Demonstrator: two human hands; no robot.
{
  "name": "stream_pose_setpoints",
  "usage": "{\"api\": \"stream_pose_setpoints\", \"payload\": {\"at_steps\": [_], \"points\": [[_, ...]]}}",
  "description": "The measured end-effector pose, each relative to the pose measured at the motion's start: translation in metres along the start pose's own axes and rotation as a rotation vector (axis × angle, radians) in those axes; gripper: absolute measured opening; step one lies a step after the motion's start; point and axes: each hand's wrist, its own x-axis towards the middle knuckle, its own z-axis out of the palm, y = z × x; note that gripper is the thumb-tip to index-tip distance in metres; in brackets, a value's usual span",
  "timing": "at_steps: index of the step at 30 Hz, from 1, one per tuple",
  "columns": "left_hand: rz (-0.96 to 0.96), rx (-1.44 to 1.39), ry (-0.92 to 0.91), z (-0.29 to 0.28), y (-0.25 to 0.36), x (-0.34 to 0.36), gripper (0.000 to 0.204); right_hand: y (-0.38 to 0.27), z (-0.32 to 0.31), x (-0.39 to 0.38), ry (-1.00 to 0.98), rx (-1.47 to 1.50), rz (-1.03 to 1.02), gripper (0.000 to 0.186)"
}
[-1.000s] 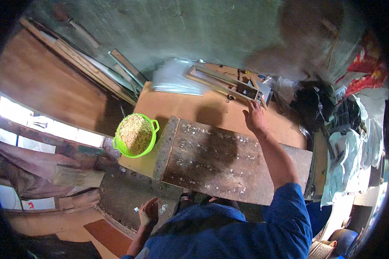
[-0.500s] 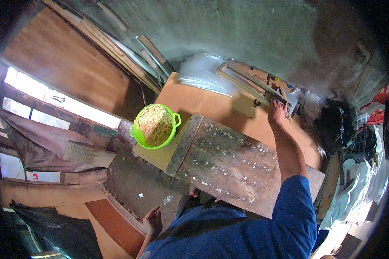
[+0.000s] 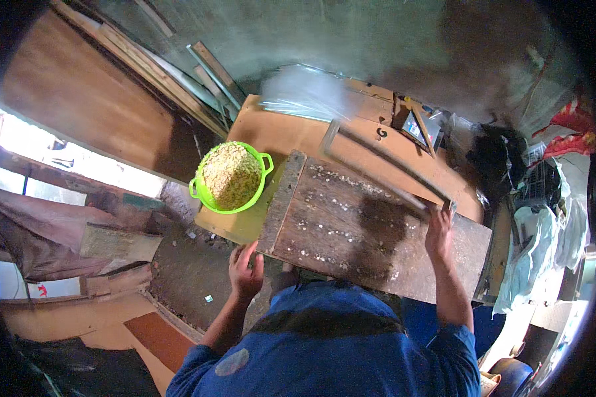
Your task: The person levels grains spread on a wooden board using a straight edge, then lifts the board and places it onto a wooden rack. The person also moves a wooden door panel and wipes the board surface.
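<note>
My right hand (image 3: 438, 237) grips the near right end of a long, narrow wooden frame (image 3: 394, 163). The frame is open in the middle and tilts over the far edge of a worn plank board (image 3: 331, 245) dotted with white specks. Slightly bent and apart, the fingers of my left hand (image 3: 246, 272) hold nothing, close to the board's near left corner. Left of the board stands a bright green basin with two handles (image 3: 268, 163), heaped with pale yellow flakes or chips (image 3: 230, 173).
Behind the board lies an orange-brown tabletop (image 3: 291, 135) with a stack of clear sheets (image 3: 304, 96). A grey box (image 3: 420, 127) with a wood strip sits farther right. Plastic bags (image 3: 540, 248) hang at the right. Planks (image 3: 159, 83) lean against the left wall.
My right hand has drawn the wooden frame off the far tabletop toward me, over the board. My left hand has risen from low left toward the board's corner.
</note>
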Motion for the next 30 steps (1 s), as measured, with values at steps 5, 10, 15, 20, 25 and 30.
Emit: {"api": "stream_pose_setpoints", "payload": {"at_steps": [5,10,15,20,25,30], "points": [[0.048,-0.156,-0.136,0.028,0.01,0.049,0.048,-0.03,-0.014,-0.059,-0.156,0.116,0.042,0.028],[0.07,-0.165,-0.221,0.056,0.011,0.075,0.054,-0.044,-0.013,-0.076,-0.213,0.046,0.088,0.033],[0.036,-0.174,-0.282,0.076,0.002,0.085,0.056,-0.047,-0.003,-0.075,-0.189,0.072,0.011,0.04],[0.059,-0.106,-0.315,0.087,-0.008,0.087,0.06,-0.053,0.0,-0.07,-0.217,0.082,0.004,0.048],[0.128,0.02,-0.305,0.093,-0.017,0.087,0.06,-0.059,-0.004,-0.079,0.012,0.164,0.261,0.056],[0.15,0.078,-0.309,0.095,-0.018,0.087,0.059,-0.044,-0.001,-0.094,0.023,0.387,0.773,0.058]]}}
